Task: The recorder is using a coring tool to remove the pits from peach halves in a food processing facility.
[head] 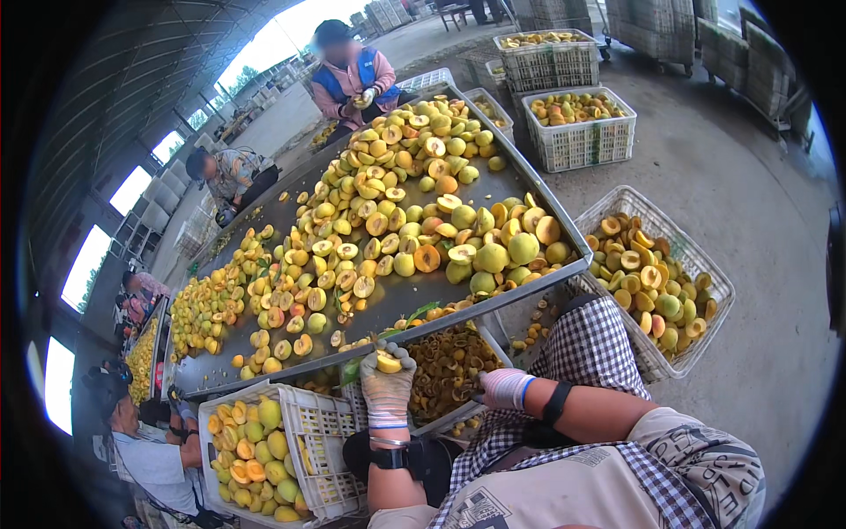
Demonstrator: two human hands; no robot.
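Observation:
My left hand [384,390], in a striped knit glove with grey-coated fingers, grips a cut yellow peach half [388,362] just past the near edge of the metal table [370,304]. My right hand [505,389], gloved too, is curled to the right of it. A small dark shape shows at its fingertips; whether it is a tool or the glove's coating I cannot tell. Below and between my hands stands a crate of brownish peach scraps [449,377]. Whole and halved peaches [377,225] are heaped across the table, many halves with the cut face up.
A white plastic crate [320,456] of peaches leans at my left, another crate [710,330] at my right. Stacked crates [581,142] stand beyond the table's right side. One co-worker [353,79] sits at the far end, others along the left, one close by [155,449].

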